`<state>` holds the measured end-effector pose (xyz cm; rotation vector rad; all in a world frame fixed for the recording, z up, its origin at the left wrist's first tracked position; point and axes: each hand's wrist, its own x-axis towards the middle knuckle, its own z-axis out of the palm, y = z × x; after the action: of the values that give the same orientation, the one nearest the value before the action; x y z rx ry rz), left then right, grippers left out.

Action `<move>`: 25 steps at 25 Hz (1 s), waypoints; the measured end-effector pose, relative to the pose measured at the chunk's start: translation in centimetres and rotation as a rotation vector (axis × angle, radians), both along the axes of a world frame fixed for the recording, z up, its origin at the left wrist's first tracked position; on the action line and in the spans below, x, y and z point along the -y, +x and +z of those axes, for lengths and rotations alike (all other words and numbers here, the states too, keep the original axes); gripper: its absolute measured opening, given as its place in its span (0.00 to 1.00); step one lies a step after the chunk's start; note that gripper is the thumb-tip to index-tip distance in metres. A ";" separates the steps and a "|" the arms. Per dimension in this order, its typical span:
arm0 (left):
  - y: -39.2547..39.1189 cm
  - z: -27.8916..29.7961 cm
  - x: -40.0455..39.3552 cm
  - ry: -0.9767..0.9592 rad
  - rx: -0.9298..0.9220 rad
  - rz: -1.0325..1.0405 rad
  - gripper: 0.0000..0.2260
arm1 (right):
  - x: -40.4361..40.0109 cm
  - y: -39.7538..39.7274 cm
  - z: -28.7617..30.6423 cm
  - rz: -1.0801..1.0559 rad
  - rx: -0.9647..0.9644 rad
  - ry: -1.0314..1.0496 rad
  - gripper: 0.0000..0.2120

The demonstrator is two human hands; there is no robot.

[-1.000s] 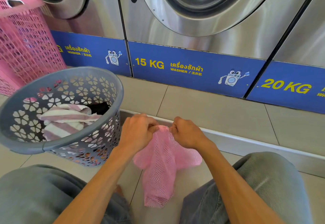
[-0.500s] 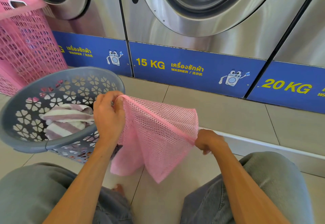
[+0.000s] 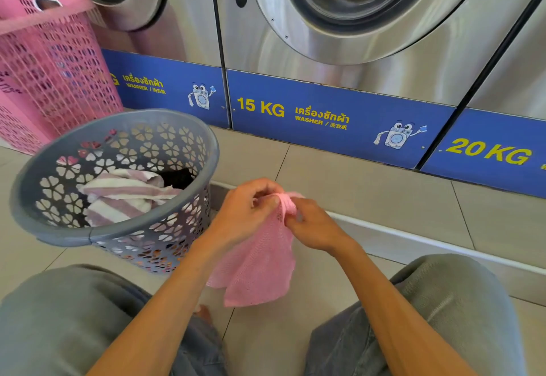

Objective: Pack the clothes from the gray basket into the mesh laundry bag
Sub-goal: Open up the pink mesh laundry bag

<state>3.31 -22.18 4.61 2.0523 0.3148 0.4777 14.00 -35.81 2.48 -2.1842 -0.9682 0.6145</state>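
Mesh laundry bag (image 3: 260, 269) first: it hangs limp and pink between my knees, bunched at the top where both hands meet, well short of the floor tiles (image 3: 369, 186). My left hand (image 3: 248, 213) is pinched shut on the gathered edge, and my right hand (image 3: 313, 228) is clenched on the same bunch just beside it, thumbs nearly touching. I reckon I'm hunting for the mouth here, so the trick is to feel for two separate layers, roll them apart between thumb and finger, then draw my hands away from each other so the opening gapes. Whether there's a zip or a drawstring I can't tell; the folds hide it. Clothes wait in the gray basket (image 3: 124, 228) near my left knee, a pink-and-white striped piece (image 3: 124, 195) on top and something dark (image 3: 177, 177) behind it, nothing packed yet. Best to keep one hand holding the rim wide and low beside the basket, so the other can carry each piece straight across.
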 end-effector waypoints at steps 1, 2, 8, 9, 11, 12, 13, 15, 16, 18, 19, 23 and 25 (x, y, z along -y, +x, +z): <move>-0.3 -0.4 -0.4 -0.001 -0.022 0.017 0.10 | -0.1 0.0 -0.1 -0.035 0.012 -0.044 0.13; -0.6 -0.7 -0.9 0.013 -0.050 0.055 0.11 | -0.1 0.3 -0.3 -0.107 -0.020 -0.067 0.15; -1.6 -1.1 -2.8 0.385 -0.500 0.138 0.13 | 0.1 1.9 0.8 -0.626 -0.601 0.222 0.11; -1.5 -1.3 -2.0 0.460 -0.617 0.060 0.11 | 0.0 1.9 1.0 -0.640 -0.702 0.283 0.11; -1.0 -2.7 0.1 0.468 -0.689 -0.078 0.13 | -0.1 1.3 1.5 -0.611 -0.879 0.383 0.11; -0.7 -3.3 1.1 0.409 -0.662 -0.116 0.17 | -0.1 0.8 1.8 -0.581 -0.946 0.398 0.12; -0.5 -4.0 1.9 0.312 -0.625 -0.127 0.22 | -0.2 0.2 2.2 -0.545 -1.005 0.393 0.14; -0.2 -4.7 2.4 0.047 -0.547 -0.114 0.33 | -0.3 -0.4 2.3 -0.474 -1.080 0.395 0.18; -0.2 -4.8 2.1 -0.094 -0.506 -0.085 0.38 | -0.4 -0.4 2.2 -0.447 -1.084 0.414 0.19; -0.2 -4.7 1.6 -0.335 -0.408 -0.021 0.41 | -0.2 -0.1 1.9 -0.335 -0.971 0.386 0.22; -0.2 -4.4 1.4 -0.400 -0.359 0.006 0.39 | -0.2 0.0 1.9 -0.249 -0.854 0.297 0.23; 0.0 -3.4 0.1 -0.473 -0.254 0.046 0.38 | -1.4 0.3 2.8 -0.148 -0.562 -0.030 0.16; -0.5 -2.5 -1.0 -0.476 -0.246 0.074 0.33 | -3.1 1.0 4.1 -0.227 -0.506 0.011 0.10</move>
<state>2.82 -21.13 2.09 1.6355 0.5933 0.1686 14.97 -32.72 6.61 -1.9473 -0.4500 0.9820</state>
